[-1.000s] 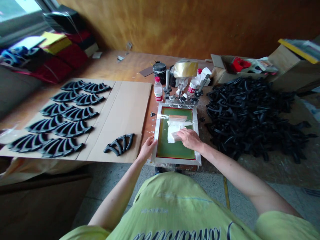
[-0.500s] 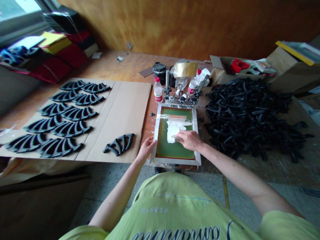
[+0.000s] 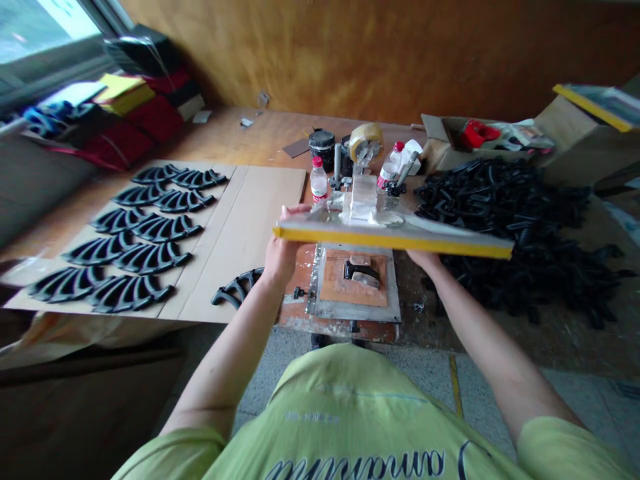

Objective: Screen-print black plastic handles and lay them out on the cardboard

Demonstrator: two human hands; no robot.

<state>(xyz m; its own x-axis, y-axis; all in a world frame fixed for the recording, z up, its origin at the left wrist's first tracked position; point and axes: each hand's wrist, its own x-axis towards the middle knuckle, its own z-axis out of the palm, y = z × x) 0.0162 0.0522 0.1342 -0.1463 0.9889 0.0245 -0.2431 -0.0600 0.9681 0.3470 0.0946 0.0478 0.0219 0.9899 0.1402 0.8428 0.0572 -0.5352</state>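
Observation:
A screen-printing frame (image 3: pixel 400 239) with a yellow front edge is tilted up over the jig, seen nearly edge-on. My left hand (image 3: pixel 283 250) grips its left end, thumb above and palm below. My right hand (image 3: pixel 423 259) reaches in under the front edge; its fingers are hidden behind the frame. On top of the frame rests a squeegee (image 3: pixel 364 197) with white ink around its base. Below, a black curved plastic part (image 3: pixel 363 272) lies on the brown jig plate (image 3: pixel 333 287).
Rows of black curved parts (image 3: pixel 163 227) lie on cardboard (image 3: pixel 250 207) at left, with one apart (image 3: pixel 235 293). A heap of black parts (image 3: pixel 520 233) covers the right side. Behind the frame stand a bottle (image 3: pixel 319 181), a tape roll (image 3: pixel 367 141) and a black tub (image 3: pixel 321 148).
The frame has gone from flat to raised, uncovering the jig and the black part. My right hand has let go of the squeegee and moved right, under the frame; my left hand has risen.

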